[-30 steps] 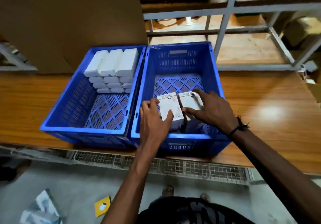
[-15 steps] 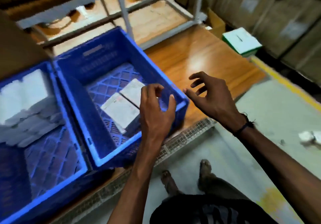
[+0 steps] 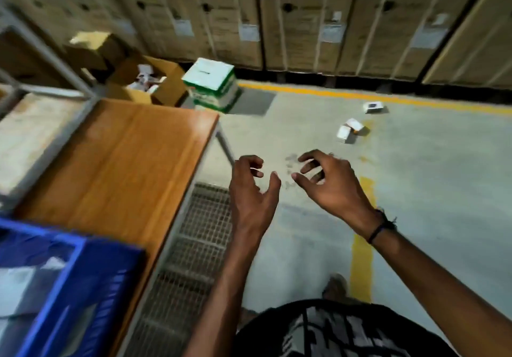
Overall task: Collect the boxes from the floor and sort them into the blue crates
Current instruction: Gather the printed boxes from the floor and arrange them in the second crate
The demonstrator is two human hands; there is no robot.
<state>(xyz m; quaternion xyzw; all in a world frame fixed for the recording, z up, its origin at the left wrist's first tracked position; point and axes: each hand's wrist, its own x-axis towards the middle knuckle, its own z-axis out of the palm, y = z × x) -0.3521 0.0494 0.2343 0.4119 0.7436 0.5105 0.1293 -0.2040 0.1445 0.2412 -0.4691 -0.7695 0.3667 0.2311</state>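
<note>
Facing the grey floor (image 3: 429,190), the head view shows both hands raised in front of the body and holding nothing. The left hand (image 3: 253,190) has its fingers loosely curled and spread, thumb apart from the rest. The right hand (image 3: 329,182) is likewise spread, fingers bent, with a dark band (image 3: 381,228) at the wrist. The two hands are near each other but do not touch.

Task items on the floor: a pair of small white boxes (image 3: 349,131) lies touching, well beyond the right hand; a further single white box (image 3: 374,106) lies farther back, just inside the yellow floor line (image 3: 415,101).

A blue crate (image 3: 83,287) sits at lower left on the wooden table (image 3: 124,163), blurred; pale shapes show inside it, but their form cannot be told.

Other items: a green-and-white carton (image 3: 212,85) stands on the floor beyond the table end, beside an open cardboard box (image 3: 149,84). Tall cardboard cartons (image 3: 304,19) line the far side.
</note>
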